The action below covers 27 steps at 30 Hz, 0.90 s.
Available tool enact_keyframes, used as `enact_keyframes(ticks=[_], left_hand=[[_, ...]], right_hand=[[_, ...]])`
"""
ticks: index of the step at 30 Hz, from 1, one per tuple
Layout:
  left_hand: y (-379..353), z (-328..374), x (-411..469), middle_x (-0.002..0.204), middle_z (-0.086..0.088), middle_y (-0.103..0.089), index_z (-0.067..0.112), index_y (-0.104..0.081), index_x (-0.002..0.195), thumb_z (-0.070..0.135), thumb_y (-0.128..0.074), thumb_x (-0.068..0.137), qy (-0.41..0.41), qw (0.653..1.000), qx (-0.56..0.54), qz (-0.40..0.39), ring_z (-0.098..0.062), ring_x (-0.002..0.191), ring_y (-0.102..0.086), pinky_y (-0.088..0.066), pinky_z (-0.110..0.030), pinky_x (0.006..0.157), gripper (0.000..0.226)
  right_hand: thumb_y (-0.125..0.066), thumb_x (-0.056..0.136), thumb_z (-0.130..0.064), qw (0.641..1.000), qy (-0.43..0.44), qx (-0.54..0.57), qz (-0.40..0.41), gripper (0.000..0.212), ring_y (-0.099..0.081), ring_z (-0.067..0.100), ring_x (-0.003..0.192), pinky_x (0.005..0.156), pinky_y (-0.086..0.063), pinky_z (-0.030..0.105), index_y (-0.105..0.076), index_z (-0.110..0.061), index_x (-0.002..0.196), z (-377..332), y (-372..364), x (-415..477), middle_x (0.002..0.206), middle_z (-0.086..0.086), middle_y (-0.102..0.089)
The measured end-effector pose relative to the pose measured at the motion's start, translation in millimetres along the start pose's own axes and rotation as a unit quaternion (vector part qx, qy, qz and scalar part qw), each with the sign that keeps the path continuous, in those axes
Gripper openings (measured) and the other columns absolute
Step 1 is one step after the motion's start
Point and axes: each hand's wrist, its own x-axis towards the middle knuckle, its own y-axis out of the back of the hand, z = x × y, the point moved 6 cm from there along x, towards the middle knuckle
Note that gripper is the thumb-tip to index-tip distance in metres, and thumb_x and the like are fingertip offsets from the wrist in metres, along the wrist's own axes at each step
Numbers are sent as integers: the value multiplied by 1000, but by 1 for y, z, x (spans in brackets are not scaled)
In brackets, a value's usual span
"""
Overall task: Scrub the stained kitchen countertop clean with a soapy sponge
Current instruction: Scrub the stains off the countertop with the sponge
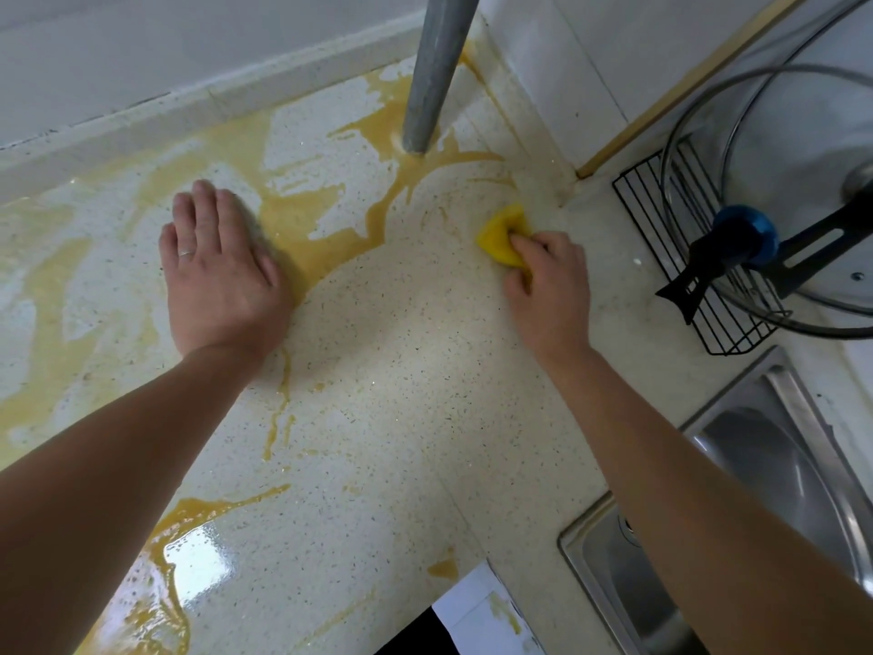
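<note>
A speckled cream countertop (401, 371) carries a wide yellow-orange stain (302, 215) across its back and left, with more pooled wet at the front left (189, 550). My right hand (548, 286) grips a folded yellow sponge (503, 234) pressed onto the counter near the right back corner. My left hand (217, 271) lies flat with straight fingers on the counter, at the edge of the stain. A ring sits on one of its fingers. The patch between my two hands shows little stain.
A grey pipe (434, 73) rises from the counter at the back. To the right a black wire rack (685, 257) holds a glass pot lid (803, 196) and a black utensil handle (737, 262). A steel sink (737, 503) lies at the front right.
</note>
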Motion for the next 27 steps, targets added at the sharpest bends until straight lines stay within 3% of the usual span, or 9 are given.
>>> enact_keyframes(ticks=[2, 7, 10, 14, 16, 18, 21, 23, 27], left_hand=[[0, 0, 0, 170, -19, -13, 3, -16, 161, 28, -26, 103, 1, 1000, 0, 0, -35, 158, -8, -9, -50, 129, 65], [0, 0, 0, 171, -17, -12, 3, -16, 162, 29, -24, 103, 6, 1000, -2, 0, -33, 159, -7, -7, -48, 129, 65], [0, 0, 0, 171, -16, -12, 4, -17, 162, 27, -27, 102, 9, 1000, -6, -2, -33, 159, -7, -7, -48, 129, 64], [1, 1, 0, 171, -16, -11, 5, -15, 162, 27, -27, 101, 9, 1000, -7, -6, -32, 159, -6, -6, -47, 129, 66], [1, 0, 1, 171, -16, -11, 5, -15, 162, 27, -28, 102, 11, 1000, -6, -6, -31, 159, -6, -6, -47, 130, 66], [1, 0, 1, 171, -16, -12, 5, -16, 162, 27, -28, 101, 14, 1000, -8, -5, -31, 159, -6, -6, -46, 129, 66], [1, 0, 1, 171, -16, -12, 5, -16, 162, 28, -29, 101, 13, 1000, -4, -6, -31, 159, -6, -6, -46, 129, 67], [1, 0, 1, 171, -16, -11, 5, -16, 163, 28, -28, 102, 13, 1000, -1, -8, -30, 159, -6, -6, -46, 130, 66], [1, 0, 2, 171, -15, -11, 5, -16, 163, 29, -27, 103, 11, 1000, 1, -9, -30, 159, -6, -6, -46, 130, 66]], right_hand=[[-55, 93, -31, 1000, -3, -15, 11, 38, -47, 20, 98, 80, -48, 32, -62, -21, 129, -1, 5, 1, 111, 3, -54], [-57, 90, -37, 972, -217, 30, 91, 39, -49, 24, 102, 88, -47, 35, -62, -16, 123, 7, -2, 35, 116, 9, -55], [-53, 94, -39, 985, -153, 33, 73, 36, -49, 24, 94, 87, -47, 37, -64, -15, 119, -49, -21, 37, 110, 8, -58], [-45, 99, -42, 995, 97, 7, -26, 40, -46, 23, 89, 78, -44, 35, -59, -16, 126, -124, -35, -21, 105, 7, -55], [-51, 98, -36, 985, 166, 0, -37, 40, -48, 22, 89, 77, -47, 37, -57, -14, 130, -119, -30, -29, 105, 8, -54], [-51, 97, -34, 992, 121, -29, 8, 42, -51, 23, 92, 79, -50, 36, -54, -15, 133, -87, -20, -4, 107, 9, -56], [-46, 99, -38, 992, -91, -37, 81, 53, -51, 27, 110, 91, -46, 36, -45, -11, 145, -19, -8, 50, 124, 13, -54], [-50, 98, -33, 981, -173, -28, 79, 52, -50, 30, 115, 97, -45, 38, -47, -9, 144, -7, -16, 67, 127, 14, -53], [-48, 96, -33, 997, -53, -44, 23, 46, -53, 30, 102, 87, -42, 39, -54, -12, 137, -81, -38, 44, 117, 14, -59]])
